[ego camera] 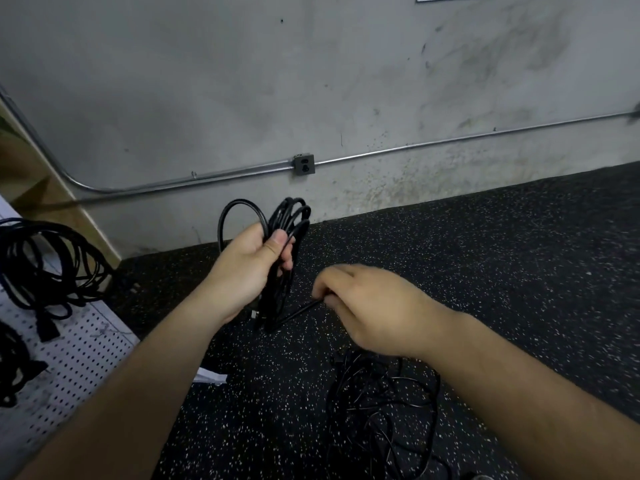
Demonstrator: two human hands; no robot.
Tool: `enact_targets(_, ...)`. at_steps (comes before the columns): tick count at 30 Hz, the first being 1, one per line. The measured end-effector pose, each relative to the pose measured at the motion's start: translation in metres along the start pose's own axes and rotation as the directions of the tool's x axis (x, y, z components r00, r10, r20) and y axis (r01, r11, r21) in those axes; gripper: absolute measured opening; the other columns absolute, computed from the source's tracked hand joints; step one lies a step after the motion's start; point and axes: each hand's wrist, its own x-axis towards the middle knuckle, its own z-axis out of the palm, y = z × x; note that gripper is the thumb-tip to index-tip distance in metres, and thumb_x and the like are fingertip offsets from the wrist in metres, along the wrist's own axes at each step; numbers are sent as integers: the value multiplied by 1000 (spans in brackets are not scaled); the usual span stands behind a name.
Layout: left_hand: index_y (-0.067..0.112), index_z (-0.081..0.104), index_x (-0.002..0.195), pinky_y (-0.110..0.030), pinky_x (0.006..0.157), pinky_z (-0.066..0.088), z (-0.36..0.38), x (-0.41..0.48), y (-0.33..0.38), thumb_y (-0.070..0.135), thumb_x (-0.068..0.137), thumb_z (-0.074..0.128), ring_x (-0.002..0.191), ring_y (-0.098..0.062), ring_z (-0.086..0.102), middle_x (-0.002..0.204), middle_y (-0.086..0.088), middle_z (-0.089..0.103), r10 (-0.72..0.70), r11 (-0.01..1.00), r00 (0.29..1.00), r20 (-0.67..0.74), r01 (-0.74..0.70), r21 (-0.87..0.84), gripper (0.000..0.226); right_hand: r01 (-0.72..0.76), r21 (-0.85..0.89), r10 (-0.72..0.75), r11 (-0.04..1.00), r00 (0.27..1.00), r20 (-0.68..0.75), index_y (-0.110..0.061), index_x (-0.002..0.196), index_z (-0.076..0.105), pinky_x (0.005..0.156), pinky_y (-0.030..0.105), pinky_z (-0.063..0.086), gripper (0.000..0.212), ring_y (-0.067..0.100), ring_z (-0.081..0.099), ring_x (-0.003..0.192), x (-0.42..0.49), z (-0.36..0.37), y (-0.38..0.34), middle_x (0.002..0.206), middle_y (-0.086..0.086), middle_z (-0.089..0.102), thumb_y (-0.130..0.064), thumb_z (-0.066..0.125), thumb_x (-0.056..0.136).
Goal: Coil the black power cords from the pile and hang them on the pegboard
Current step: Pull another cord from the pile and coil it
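Two broad surfaces fill the view: a stained grey wall (207, 81) from nine to three o'clock and a black speckled floor (519, 271) below it. At eight o'clock a white pegboard (79, 358) leans in, with coiled black cords (48, 268) already hanging on it. At five o'clock the pile (381, 410) of loose black cords lies tangled on the floor, partly behind the right forearm. Near centre the left hand (249, 271) holds a coil (287, 220) upright, fingers and thumb curled tight round its loops. Just toward three o'clock the right hand (367, 303), slightly blurred, pinches the loose strand (301, 310) that runs from the coil's lower end. A metal conduit (450, 140) crosses the wall, and a small outlet box (304, 164) sits on it at twelve o'clock from the coil.
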Motion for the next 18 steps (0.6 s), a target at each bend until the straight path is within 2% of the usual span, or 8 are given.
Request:
enact_targets(2, 21, 63, 95, -35, 77, 48, 9, -4, 0, 25, 107, 48, 74, -9, 63, 74, 10, 68, -16, 998, 998, 60, 13, 56, 20, 2, -38, -7, 999, 993, -120, -20, 123, 54, 75, 37, 56, 22, 19, 66, 93, 2, -3, 2, 114, -3, 68, -31, 54, 103)
enact_targets(4, 22, 64, 98, -29, 76, 48, 18, -8, 0, 23, 106, 49, 76, -5, 62, 76, 13, 68, -21, 997, 989, 148, 9, 76, 17, -55, -63, 41, 996, 977, -210, -20, 117, 52, 68, 37, 56, 32, 20, 68, 85, 4, -7, 1, 106, -5, 69, -46, 60, 98)
enact_targets(6, 10, 64, 100, -33, 82, 50, 25, -12, -1, 26, 103, 51, 82, -11, 61, 80, 7, 66, -25, 999, 980, 199, 30, -21, 20, -197, -63, 175, 978, 949, -263, -21, 109, 47, 65, 35, 54, 52, 19, 68, 79, 6, -13, 3, 97, -6, 68, -66, 62, 87)
enact_targets(8, 3, 63, 102, -40, 86, 53, 28, -12, 0, 33, 95, 54, 86, -19, 63, 86, -3, 66, -57, 977, 981, 187, 93, -192, 33, -331, -29, 304, 943, 895, -327, -22, 100, 41, 62, 34, 51, 65, 20, 65, 73, 7, -18, 8, 89, -5, 66, -78, 63, 74)
enact_targets(10, 7, 62, 100, -33, 76, 54, 29, -12, 1, 35, 91, 54, 80, -17, 64, 82, -3, 67, -77, 960, 980, 183, 122, -252, 31, -332, 36, 320, 942, 867, -381, -22, 95, 39, 60, 35, 50, 66, 21, 64, 72, 7, -19, 12, 84, -3, 64, -76, 67, 70)
enact_targets(12, 13, 61, 97, -28, 67, 49, 33, -14, 2, 35, 92, 54, 73, -15, 60, 76, -1, 65, -65, 972, 969, 237, 115, -205, 24, -272, 131, 301, 953, 877, -375, -21, 95, 42, 64, 34, 50, 58, 19, 62, 77, 8, -19, 12, 88, -3, 61, -64, 75, 74)
enact_targets(15, 10, 60, 94, -29, 68, 47, 32, -17, 0, 29, 101, 55, 73, -14, 54, 78, -1, 63, -62, 952, 930, 362, 164, -258, 21, -189, 228, 258, 955, 911, -322, -19, 103, 52, 70, 15, 45, 45, 5, 56, 85, 8, -17, 15, 100, -9, 55, -49, 77, 82)
enact_targets(18, 5, 61, 102, -31, 70, 46, 25, -17, 2, 22, 97, 56, 74, -14, 51, 80, -2, 57, -31, 897, 879, 476, 234, -375, 18, -97, 249, 184, 964, 916, -357, -18, 106, 58, 73, 6, 38, 31, -2, 47, 82, 7, -15, 26, 101, -16, 49, -40, 72, 89)
